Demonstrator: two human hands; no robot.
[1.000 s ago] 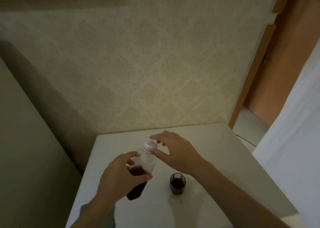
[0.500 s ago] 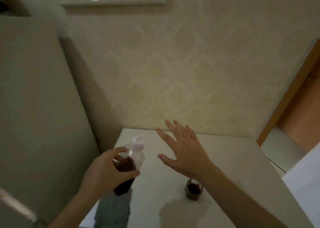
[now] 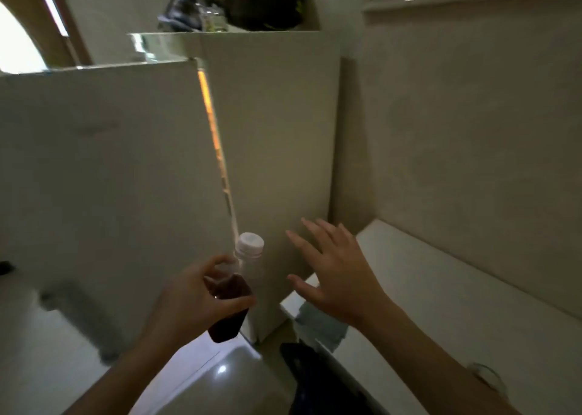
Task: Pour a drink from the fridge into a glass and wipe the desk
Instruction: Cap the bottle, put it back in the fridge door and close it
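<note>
Fridge (image 3: 274, 150) now ahead, bottle (image 3: 234, 292) raised.

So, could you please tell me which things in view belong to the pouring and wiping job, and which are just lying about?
Belong to the job:
- capped bottle of dark drink, held by the left hand
- fridge, door ajar
- grey cloth on the desk
- right hand, open, empty

Just lying about:
- dark items on the fridge top, blurred
</note>
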